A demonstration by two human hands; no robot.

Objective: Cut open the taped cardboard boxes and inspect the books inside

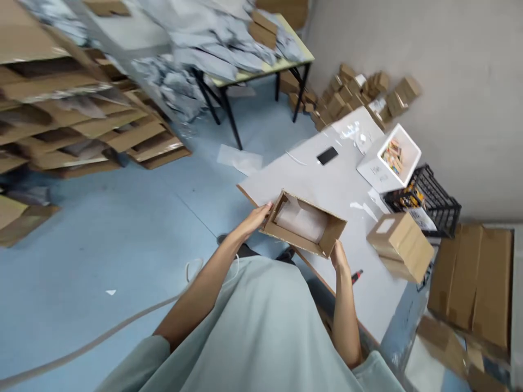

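Carton [292,239], fingers [265,210] gripping ends, white-box print [383,177] illegible

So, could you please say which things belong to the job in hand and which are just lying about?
In hand:
open brown cardboard box, held by left hand and right hand
pale sheet-like material inside

Apparently lying about:
flat black phone-like rectangle
slim red-and-black item
small white triangular scrap

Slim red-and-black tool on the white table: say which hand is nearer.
Right. The right hand, at the right end of the open brown cardboard box, is close to the tool; the left hand, at the box's left end, is farther off.
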